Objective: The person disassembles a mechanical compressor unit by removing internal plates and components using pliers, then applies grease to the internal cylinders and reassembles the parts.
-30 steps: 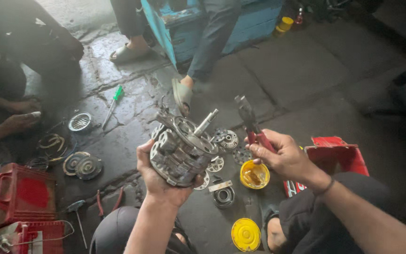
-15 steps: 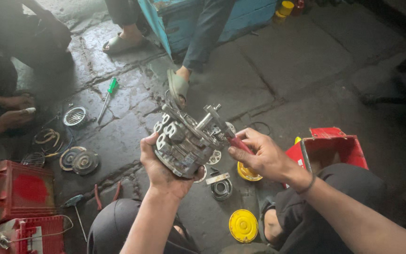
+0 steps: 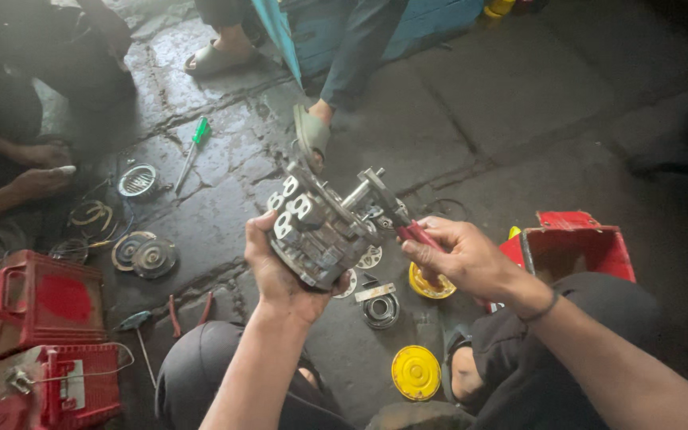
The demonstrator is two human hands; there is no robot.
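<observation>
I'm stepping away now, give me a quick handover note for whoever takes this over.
Left hand: grip under the metal assembly, held up over the floor.
Right hand: grip on red-handled pliers, tips at the assembly's shaft end.
On the floor: yellow discs, bearing ring, green screwdriver, red boxes.
Done: loose parts are already out.
Left: assembly not apart; pliers work unfinished.
</observation>
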